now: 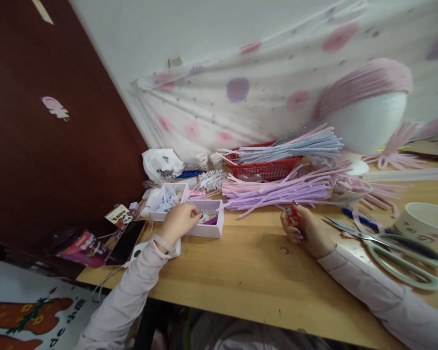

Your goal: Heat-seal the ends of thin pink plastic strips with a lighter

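My right hand (310, 231) is wrapped around a small red lighter (292, 216), held just above the wooden table (251, 267). My left hand (180, 221) reaches to the left edge of an open white box (204, 231) with small beads and a purple piece inside. Its fingers are curled together in a pinch, and whatever they hold is too small to make out. Behind that hand, a second white box (184, 192) contains pale blue pieces. Large scissors (372, 238) with pale green handles lie open beside my right forearm.
Bundles of purple pipe cleaners (273, 197) and blue ones (292, 148) lie at the back, the blue across a red basket (264, 170). A white foam head (368, 119) wears pink strands. A paper bowl (425, 218) stands right; a phone (126, 242) and drink cup (82, 247) stay left.
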Available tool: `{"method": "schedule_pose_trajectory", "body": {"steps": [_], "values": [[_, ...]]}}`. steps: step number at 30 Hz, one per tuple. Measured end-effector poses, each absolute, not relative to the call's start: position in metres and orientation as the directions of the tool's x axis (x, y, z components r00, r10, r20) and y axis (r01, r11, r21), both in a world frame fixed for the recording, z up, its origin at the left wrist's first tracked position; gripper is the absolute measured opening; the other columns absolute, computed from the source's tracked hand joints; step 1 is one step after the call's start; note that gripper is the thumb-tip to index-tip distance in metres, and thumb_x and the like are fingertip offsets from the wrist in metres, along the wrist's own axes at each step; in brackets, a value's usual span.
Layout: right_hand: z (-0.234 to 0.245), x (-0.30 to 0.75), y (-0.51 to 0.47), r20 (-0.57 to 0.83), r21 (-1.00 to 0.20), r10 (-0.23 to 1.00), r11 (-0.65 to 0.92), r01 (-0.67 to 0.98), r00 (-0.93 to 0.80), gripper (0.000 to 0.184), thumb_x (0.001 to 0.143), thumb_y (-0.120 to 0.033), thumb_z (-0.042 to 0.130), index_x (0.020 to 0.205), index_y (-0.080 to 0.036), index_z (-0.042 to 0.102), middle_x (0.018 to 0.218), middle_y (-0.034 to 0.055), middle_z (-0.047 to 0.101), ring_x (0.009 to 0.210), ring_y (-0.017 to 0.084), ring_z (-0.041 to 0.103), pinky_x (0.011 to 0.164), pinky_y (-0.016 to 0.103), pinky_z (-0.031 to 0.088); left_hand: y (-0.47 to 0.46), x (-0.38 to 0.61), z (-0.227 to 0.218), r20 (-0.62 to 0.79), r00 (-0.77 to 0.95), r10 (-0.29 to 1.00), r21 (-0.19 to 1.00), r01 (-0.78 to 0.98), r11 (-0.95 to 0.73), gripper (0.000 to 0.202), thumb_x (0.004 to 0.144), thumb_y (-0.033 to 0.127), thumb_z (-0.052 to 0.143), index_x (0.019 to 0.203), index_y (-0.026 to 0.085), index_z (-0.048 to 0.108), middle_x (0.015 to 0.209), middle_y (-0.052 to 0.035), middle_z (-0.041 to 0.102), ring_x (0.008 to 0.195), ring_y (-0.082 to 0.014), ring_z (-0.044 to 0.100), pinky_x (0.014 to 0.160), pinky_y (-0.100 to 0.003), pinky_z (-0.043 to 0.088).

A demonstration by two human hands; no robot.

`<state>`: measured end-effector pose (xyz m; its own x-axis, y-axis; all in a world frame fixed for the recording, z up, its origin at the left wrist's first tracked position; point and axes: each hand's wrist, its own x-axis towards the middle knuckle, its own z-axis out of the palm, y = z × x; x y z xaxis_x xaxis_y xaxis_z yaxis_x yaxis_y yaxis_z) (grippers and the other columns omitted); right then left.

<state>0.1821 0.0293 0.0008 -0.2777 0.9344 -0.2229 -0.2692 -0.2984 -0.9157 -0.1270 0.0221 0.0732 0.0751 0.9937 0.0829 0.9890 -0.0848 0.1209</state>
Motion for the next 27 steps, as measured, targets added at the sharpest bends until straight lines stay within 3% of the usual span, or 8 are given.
{"method": "schedule_pose_trajectory", "body": {"steps": [8,13,18,27], "values": [[0.005,0.180,0.026,-0.220,-0.919,0.944,-0.285,-0.274,-0.245,0.046,0.078,-0.058,0.041,0.052,-0.020,0.040,0.040,-0.0063,0.025,0.035,0.006,0.015,0.034,0.018,0.012,0.019,-0.129,0.087,0.109,0.081,0.991,0.176,0.979,-0.099,0.025,0.080,0.036,0.052,0.081,0.020,0.070,0.079,-0.0047,0.071,0.076,-0.0193,0.063,0.064,-0.026,0.041],[0.002,0.181,0.028,-0.223,-0.917,0.937,-0.296,-0.268,-0.270,0.049,0.078,-0.061,0.039,0.052,-0.020,0.039,0.039,-0.0063,0.024,0.033,0.005,0.015,0.033,0.018,0.014,0.017,-0.159,0.097,0.266,-0.024,0.964,0.078,0.997,0.003,0.020,0.078,0.033,0.053,0.086,0.023,0.069,0.083,-0.0032,0.071,0.080,-0.0203,0.063,0.066,-0.026,0.040],[-0.002,0.181,0.030,-0.236,-0.914,0.930,-0.311,-0.261,-0.282,0.048,0.076,-0.061,0.040,0.051,-0.020,0.038,0.038,-0.0062,0.024,0.033,0.005,0.015,0.032,0.018,0.013,0.017,-0.169,0.080,0.175,-0.026,0.984,0.026,0.999,0.022,0.022,0.079,0.036,0.053,0.084,0.020,0.068,0.084,-0.0059,0.071,0.081,-0.0222,0.063,0.065,-0.027,0.040],[0.003,0.180,0.025,-0.188,-0.930,0.940,-0.263,-0.256,-0.284,0.047,0.077,-0.059,0.041,0.051,-0.020,0.037,0.040,-0.0068,0.023,0.034,0.005,0.014,0.032,0.018,0.013,0.025,-0.173,0.078,0.209,-0.050,0.977,0.041,0.998,0.043,0.020,0.078,0.027,0.048,0.075,0.021,0.066,0.083,-0.0057,0.072,0.083,-0.0211,0.064,0.065,-0.026,0.040]]}}
